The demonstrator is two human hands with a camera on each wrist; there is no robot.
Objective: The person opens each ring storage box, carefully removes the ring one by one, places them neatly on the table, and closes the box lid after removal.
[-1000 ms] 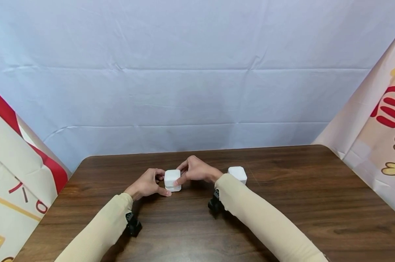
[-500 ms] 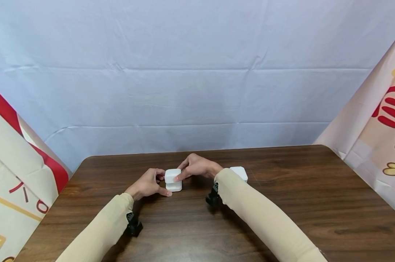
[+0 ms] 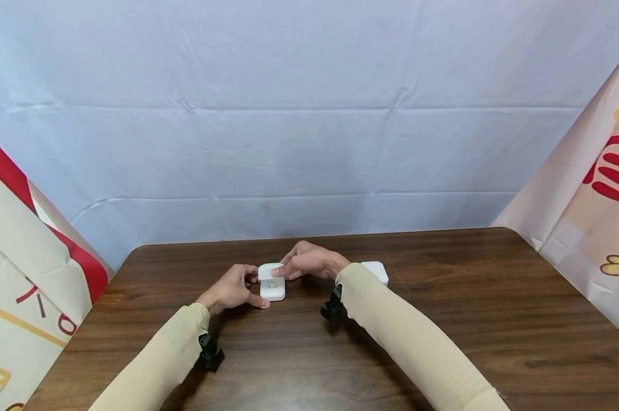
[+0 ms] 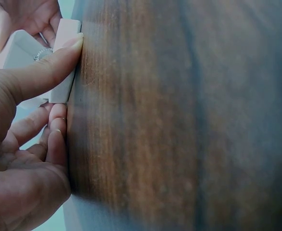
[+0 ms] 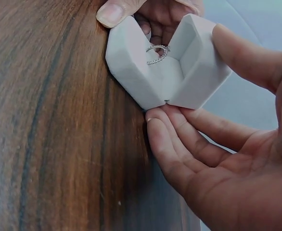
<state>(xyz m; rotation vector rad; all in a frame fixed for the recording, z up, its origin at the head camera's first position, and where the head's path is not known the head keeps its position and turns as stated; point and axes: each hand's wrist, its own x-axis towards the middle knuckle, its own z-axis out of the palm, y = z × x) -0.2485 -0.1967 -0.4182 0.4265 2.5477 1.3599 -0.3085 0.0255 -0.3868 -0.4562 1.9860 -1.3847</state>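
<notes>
A small white ring box stands on the table with its hinged lid tilted partway up. Inside it a silvery ring set with small stones sits upright in the base. My left hand holds the base, thumb on its front edge and fingers at its side and back. The right hand pinches the lid, its thumb on the lid's outer face and the other fingers behind near the hinge. In the left wrist view, my thumb covers part of the box.
A second white box stands to the right, partly hidden by my right sleeve. The brown wooden table ends at a pale cloth backdrop. Printed cloths hang at both sides.
The ring box's lid has swung up and back under my right hand, from nearly closed to partly raised, and the ring has come into sight. My left hand has stayed in place.
</notes>
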